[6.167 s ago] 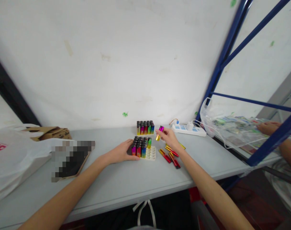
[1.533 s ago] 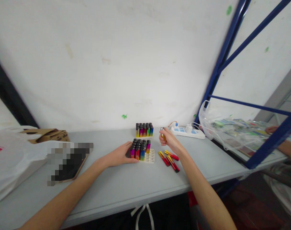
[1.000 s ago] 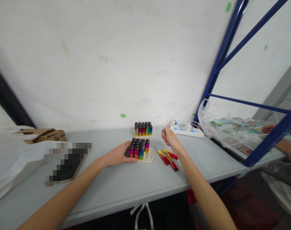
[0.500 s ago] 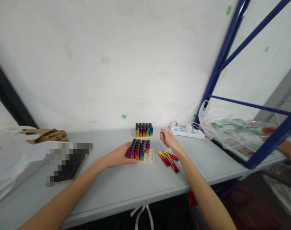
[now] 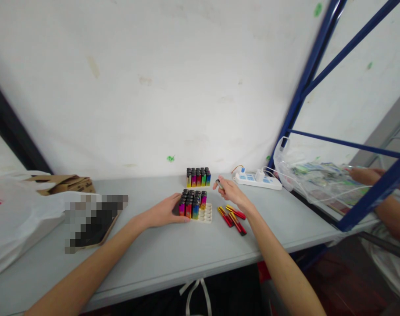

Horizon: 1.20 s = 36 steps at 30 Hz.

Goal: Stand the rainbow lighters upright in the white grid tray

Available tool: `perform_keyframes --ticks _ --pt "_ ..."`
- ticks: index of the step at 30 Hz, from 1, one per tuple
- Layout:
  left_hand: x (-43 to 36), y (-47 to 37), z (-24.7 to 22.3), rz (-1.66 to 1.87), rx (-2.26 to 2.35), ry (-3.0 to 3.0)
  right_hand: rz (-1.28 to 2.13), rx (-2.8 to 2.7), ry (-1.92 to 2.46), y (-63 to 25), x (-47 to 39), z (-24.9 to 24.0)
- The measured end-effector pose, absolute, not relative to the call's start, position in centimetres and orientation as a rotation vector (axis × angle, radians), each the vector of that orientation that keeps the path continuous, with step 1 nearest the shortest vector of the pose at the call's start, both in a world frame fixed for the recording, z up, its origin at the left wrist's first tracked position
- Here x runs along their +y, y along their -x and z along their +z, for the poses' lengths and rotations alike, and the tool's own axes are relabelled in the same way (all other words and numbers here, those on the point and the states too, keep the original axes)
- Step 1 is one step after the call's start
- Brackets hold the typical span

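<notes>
My left hand (image 5: 169,210) grips the left side of a cream tray (image 5: 206,216), its thumb along the front and its fingers partly hidden behind. Several multicoloured lighters (image 5: 188,210) with black tops stand upright in that tray; slots on its right side are bare. Above and right of the tray, my right hand (image 5: 231,192) is closed around a small lighter (image 5: 219,184), of which a silvery end shows. Below this hand, several red-and-gold lighters (image 5: 237,223) lie loose on the table. Behind the tray stands a second block of upright lighters (image 5: 198,178).
A white power strip (image 5: 259,180) lies at the back right, beside a blue metal frame (image 5: 294,109). On the left are a white plastic bag (image 5: 19,224), folded cardboard (image 5: 66,184) and a partly blurred dark flat object (image 5: 94,226). Another person's arms (image 5: 389,206) show at far right.
My right hand has shifted slightly left, and the lighter in it now shows more. My left hand stays at the tray. The other person's arms have moved.
</notes>
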<state>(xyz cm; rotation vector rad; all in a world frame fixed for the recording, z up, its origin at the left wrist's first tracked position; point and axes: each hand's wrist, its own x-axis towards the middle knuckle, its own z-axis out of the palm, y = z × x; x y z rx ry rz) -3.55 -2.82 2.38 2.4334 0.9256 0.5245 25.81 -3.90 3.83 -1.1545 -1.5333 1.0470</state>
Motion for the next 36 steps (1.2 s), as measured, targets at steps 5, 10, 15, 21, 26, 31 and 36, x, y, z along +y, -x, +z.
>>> perform_keyframes --ticks 5,10,15,21,26,31,36 --pt "-2.8 3.5 2.4 0.523 0.914 -2.439 0.815 -1.878 1.042 -26.0 -5.4 5.3" --pt "-2.7 3.6 2.2 0.527 0.91 -2.442 0.567 -2.111 1.093 -25.9 -6.8 6.4" --pt "-2.5 3.5 2.0 0.542 0.897 -2.436 0.631 -2.233 1.196 -25.0 -7.4 6.9" --pt "-2.7 3.5 2.1 0.542 0.903 -2.421 0.521 -2.279 1.218 -23.7 -7.3 7.3" --pt "-2.7 3.5 2.1 0.538 0.905 -2.433 0.552 -2.359 1.192 -23.8 -7.5 7.5" --pt "-2.7 3.5 2.2 0.525 0.896 -2.441 0.414 -2.299 1.371 -22.9 -7.4 7.3" --pt "-2.7 3.6 2.2 0.533 0.898 -2.437 0.487 -2.318 1.408 -24.4 -7.4 7.7"
